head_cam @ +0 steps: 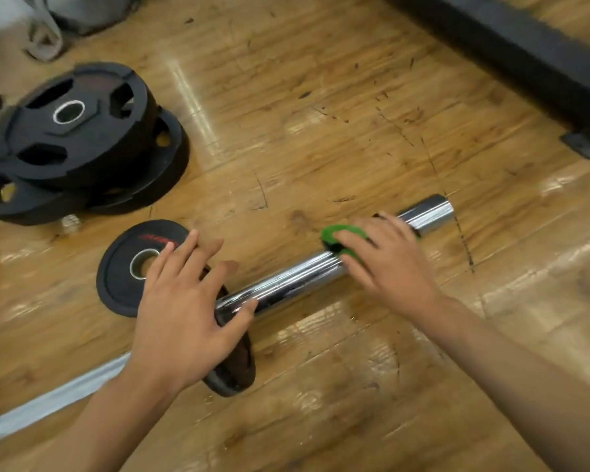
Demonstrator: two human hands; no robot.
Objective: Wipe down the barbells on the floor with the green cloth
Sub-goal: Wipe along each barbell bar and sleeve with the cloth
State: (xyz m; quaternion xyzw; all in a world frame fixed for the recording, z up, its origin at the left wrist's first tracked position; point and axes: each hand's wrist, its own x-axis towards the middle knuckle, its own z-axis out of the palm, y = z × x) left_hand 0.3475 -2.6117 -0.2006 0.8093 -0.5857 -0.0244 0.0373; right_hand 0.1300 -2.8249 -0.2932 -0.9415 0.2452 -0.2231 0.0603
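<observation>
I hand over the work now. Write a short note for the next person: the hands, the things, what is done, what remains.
Left hand: open, resting on the plate mounted on the barbell.
Right hand: holds the green cloth round the same bar, near its free end.
Done: wiping of this end is under way; how much is clean cannot be told.
Left: the stretch towards the plate, then the shaft beyond it.

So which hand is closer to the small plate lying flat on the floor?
Left. The left hand has its fingers over the edge of the small plate; the right hand is farther off, holding the green cloth on the barbell sleeve.
</observation>
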